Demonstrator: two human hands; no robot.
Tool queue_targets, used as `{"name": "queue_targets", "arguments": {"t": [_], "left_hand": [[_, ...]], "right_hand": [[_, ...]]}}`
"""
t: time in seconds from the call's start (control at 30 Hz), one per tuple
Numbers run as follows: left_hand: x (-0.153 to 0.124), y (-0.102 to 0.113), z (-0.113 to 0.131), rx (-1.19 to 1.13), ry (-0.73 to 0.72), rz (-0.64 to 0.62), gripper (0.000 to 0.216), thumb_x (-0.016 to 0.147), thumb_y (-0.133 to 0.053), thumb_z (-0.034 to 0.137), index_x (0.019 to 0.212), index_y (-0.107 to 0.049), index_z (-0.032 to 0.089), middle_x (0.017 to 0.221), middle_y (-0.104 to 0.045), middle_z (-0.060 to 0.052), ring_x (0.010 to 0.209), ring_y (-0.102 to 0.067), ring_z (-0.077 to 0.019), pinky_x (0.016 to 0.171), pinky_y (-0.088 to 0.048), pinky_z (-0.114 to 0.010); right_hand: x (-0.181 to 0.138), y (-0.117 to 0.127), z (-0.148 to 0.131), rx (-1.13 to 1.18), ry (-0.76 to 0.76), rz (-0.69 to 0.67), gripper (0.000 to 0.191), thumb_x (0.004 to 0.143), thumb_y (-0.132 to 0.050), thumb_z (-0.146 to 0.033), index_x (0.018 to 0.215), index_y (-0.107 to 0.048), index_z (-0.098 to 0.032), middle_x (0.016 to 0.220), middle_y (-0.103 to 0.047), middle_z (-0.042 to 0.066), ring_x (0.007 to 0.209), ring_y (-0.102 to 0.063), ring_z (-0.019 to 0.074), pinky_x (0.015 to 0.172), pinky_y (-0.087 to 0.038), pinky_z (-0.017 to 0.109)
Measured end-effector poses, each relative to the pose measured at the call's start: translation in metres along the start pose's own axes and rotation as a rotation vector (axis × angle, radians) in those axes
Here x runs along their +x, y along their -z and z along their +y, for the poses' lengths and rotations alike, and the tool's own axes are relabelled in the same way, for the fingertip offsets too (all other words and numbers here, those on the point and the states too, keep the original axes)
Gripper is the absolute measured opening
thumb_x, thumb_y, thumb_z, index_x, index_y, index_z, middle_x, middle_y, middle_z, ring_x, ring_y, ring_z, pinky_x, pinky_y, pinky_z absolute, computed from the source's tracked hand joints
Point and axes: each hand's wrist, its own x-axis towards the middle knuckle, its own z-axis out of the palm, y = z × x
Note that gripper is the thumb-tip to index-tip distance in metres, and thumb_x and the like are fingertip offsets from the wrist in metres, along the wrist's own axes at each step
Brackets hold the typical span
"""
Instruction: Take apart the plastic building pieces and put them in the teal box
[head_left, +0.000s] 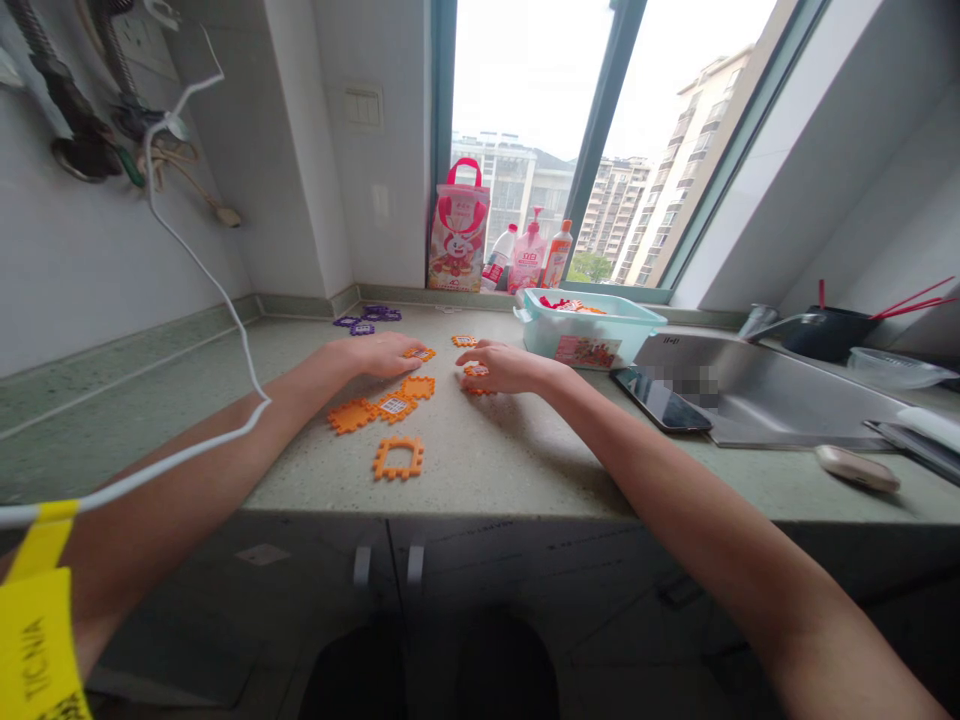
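My left hand (pixel 380 355) is closed on an orange interlocking puzzle tile (pixel 421 353), which shows between its fingertips and thumb. Opposite it, my right hand (pixel 504 367) has its fingers and thumb around another orange tile (pixel 475 371) that carries a white printed patch; the hand partly covers it. Just beyond lies an orange tile with a printed label (pixel 464 341). Nearer me, a labelled orange tile (pixel 395 405) sits between a plain orange tile (pixel 352 416) and a smaller-looking one (pixel 418 387). An orange square frame (pixel 398 443) lies closest to the counter's front edge.
Purple pieces (pixel 367 319) lie at the back left. A pale-teal tub (pixel 541 335) with red and orange pieces stands right of my hands. Beyond are a phone (pixel 660 400), a steel sink (pixel 787 405) and bottles (pixel 529 257) on the sill. A white cable (pixel 244 350) hangs at left.
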Motion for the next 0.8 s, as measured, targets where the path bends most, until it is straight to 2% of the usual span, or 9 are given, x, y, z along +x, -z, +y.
{"name": "queue_targets", "arguments": {"t": [0.23,0.8], "left_hand": [[-0.001,0.000,-0.006,-0.034,0.019,0.047,0.072,0.096,-0.045,0.065,0.154,-0.058,0.026,0.156,-0.061,-0.008,0.139,-0.059,-0.0295,0.115,-0.044,-0.033],[0.001,-0.004,-0.015,-0.055,0.013,0.083,0.074,0.093,-0.046,0.068,0.150,-0.062,0.024,0.154,-0.063,-0.010,0.136,-0.061,-0.0299,0.115,-0.044,-0.035]], "right_hand": [[-0.001,0.007,-0.005,-0.025,-0.019,-0.035,0.041,0.101,-0.068,-0.039,0.137,-0.073,-0.019,0.119,-0.076,0.013,0.107,-0.072,0.0232,0.097,-0.051,0.030],[0.001,0.007,-0.001,-0.065,0.023,-0.028,0.039,0.101,-0.067,-0.040,0.133,-0.075,-0.019,0.118,-0.079,0.011,0.106,-0.072,0.0223,0.090,-0.049,0.027]]}}
